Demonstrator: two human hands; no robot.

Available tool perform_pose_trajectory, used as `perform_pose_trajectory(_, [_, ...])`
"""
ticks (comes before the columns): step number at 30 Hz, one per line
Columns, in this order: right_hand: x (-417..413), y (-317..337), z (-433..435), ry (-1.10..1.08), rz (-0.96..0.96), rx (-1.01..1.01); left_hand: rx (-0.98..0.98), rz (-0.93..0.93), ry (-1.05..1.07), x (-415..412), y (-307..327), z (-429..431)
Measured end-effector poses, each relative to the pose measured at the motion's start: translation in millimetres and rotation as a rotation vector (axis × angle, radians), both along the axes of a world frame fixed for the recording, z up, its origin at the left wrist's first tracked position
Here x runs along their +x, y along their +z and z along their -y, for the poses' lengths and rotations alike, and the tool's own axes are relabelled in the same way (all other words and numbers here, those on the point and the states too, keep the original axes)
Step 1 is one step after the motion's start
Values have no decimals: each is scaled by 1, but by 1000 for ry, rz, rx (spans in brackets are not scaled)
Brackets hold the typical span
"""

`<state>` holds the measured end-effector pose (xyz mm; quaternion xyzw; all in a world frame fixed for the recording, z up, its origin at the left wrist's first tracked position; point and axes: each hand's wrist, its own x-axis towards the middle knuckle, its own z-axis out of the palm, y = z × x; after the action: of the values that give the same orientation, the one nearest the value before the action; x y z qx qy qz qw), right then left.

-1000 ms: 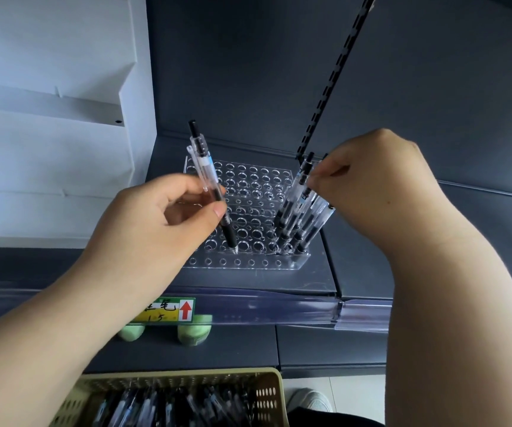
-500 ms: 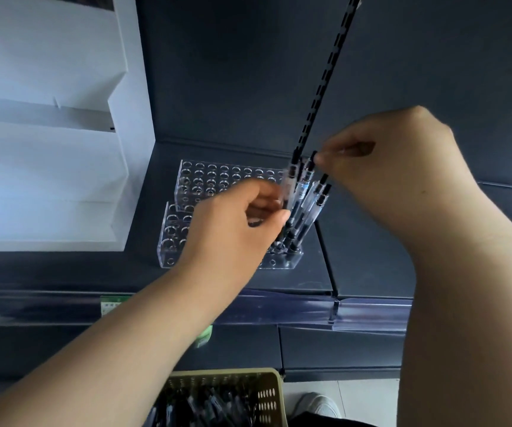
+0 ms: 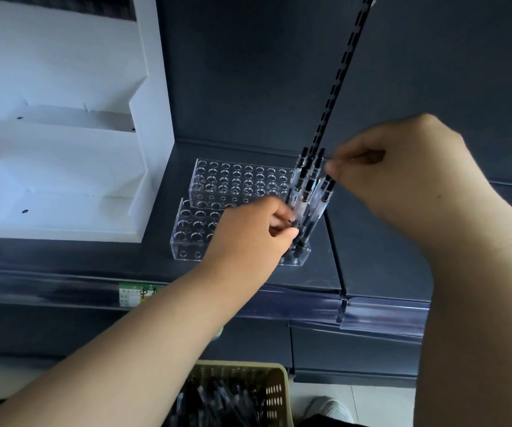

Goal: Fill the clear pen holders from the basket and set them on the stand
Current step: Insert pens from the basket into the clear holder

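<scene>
A clear stepped pen holder (image 3: 236,183) full of round holes stands on the dark shelf. At its right end a cluster of clear pens with black tips (image 3: 310,192) stands upright in the holes. My left hand (image 3: 248,238) pinches one pen low on its barrel at that cluster. My right hand (image 3: 396,177) pinches the top of another pen in the cluster. Below, a tan basket (image 3: 274,396) holds several more pens.
A white stepped stand (image 3: 64,149) sits on the shelf to the left of the holder. A black slotted upright (image 3: 341,72) runs up the dark back wall behind the pens. A clear price rail (image 3: 310,300) with a green label edges the shelf front.
My left hand has carried its pen rightward from the holder's left side into the pen cluster. The camera view has shifted upward and right; my right hand stays at the pen tops.
</scene>
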<state>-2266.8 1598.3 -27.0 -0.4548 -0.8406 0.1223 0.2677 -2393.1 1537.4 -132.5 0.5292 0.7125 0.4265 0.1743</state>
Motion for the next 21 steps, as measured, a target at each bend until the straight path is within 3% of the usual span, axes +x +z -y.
perform_pose_trajectory(11, [-8,-5,23,15,22,24,5,-31,62,-3,-6,11])
perform_pose_trajectory(16, [-14,-28,56,96,119,58,-19,-264,51,-13,-2,59])
perform_pose_trajectory(21, [-13,-65,97,188,336,-88,-209,-509,6,-21,-16,128])
